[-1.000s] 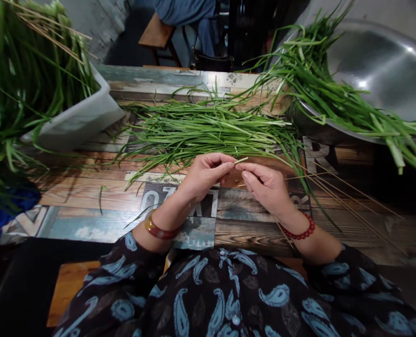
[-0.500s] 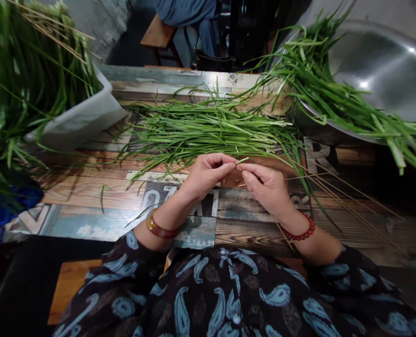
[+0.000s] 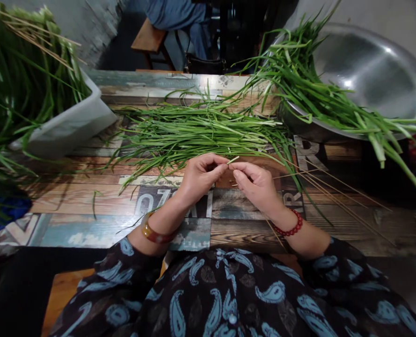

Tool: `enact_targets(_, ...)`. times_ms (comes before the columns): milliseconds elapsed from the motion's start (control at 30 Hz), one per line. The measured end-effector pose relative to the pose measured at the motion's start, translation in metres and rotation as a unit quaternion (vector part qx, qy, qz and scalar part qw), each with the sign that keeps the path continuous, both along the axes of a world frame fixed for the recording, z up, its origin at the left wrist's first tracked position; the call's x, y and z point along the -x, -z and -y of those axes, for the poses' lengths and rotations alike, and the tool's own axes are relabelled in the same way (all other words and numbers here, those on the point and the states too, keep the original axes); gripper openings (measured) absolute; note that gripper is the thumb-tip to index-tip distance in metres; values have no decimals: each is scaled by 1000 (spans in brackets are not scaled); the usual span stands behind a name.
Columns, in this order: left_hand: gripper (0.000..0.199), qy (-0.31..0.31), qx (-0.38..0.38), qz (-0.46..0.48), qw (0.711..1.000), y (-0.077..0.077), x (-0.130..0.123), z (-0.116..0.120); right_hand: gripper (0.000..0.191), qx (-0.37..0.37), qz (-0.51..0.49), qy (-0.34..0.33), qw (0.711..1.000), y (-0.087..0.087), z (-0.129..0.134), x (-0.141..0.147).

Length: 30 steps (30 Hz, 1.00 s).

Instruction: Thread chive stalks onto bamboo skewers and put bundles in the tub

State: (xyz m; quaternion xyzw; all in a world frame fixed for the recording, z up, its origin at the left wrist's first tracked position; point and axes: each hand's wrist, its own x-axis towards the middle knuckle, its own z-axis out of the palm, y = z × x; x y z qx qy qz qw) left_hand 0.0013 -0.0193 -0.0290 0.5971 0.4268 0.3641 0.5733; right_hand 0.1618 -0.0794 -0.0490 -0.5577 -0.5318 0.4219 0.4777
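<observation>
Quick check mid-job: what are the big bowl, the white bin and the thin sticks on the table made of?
Big bowl: polished metal, probably stainless steel, given its silvery sheen and bright highlights.
White bin: likely smooth plastic, with a thick rounded rim and soft shine.
Thin sticks: bamboo or wood, straight, tan, seemingly unpainted; which, I can't tell.

The left grip [image 3: 201, 174] pinches a stalk [image 3: 234, 159] beside the right grip [image 3: 259, 184].
</observation>
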Motion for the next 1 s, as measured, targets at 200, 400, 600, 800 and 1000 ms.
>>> enact_targets(200,21,-1,24,8,1000,1,-1,-1,29,-2,9,-1,1000,0,-1,0)
enact_targets(400,13,-8,-135,-66,989,-1,1,-3,25,18,-53,-11,998,4,-1,2)
enact_targets(600,14,-1,-127,-59,990,-3,2,-3,44,40,-111,-24,993,2,-3,3)
enact_targets(800,21,18,-1,16,1000,-5,1,-2,47,5,-40,-34,999,2,0,-2)
enact_targets(1000,23,30,42,40,998,-4,1,-1,37,-21,-26,-30,999,6,-1,-2)
